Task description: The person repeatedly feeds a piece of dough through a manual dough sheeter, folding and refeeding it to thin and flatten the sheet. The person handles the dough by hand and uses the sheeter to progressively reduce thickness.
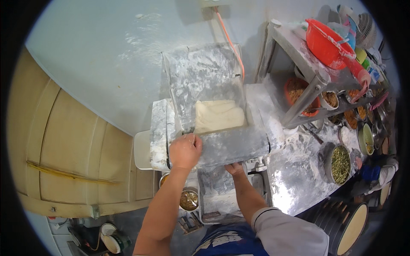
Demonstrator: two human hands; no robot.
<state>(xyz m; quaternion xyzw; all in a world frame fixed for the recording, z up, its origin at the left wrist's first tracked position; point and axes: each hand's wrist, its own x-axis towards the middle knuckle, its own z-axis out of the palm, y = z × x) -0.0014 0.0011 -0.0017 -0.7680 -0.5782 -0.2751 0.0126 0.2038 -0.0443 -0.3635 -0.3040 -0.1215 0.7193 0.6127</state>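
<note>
A flour-dusted metal dough sheeter (230, 145) stands before me against the wall. A thick folded slab of pale dough (219, 116) lies at the foot of its sloping upper tray, against the top of the housing. My left hand (185, 150) rests with curled fingers on the housing's top edge, just left of and below the dough; whether it grips anything is unclear. My right hand (234, 168) reaches under the housing's front edge, above the lower metal tray (221, 204), its fingertips hidden.
Right of the machine is a floury metal table (298, 179) with a bowl of chopped greens (340, 164). A metal shelf above holds a red plastic basin (330, 44). Filling bowls stand below it. A co-worker's hand (358, 162) shows at the far right. A wooden door (70, 144) is left.
</note>
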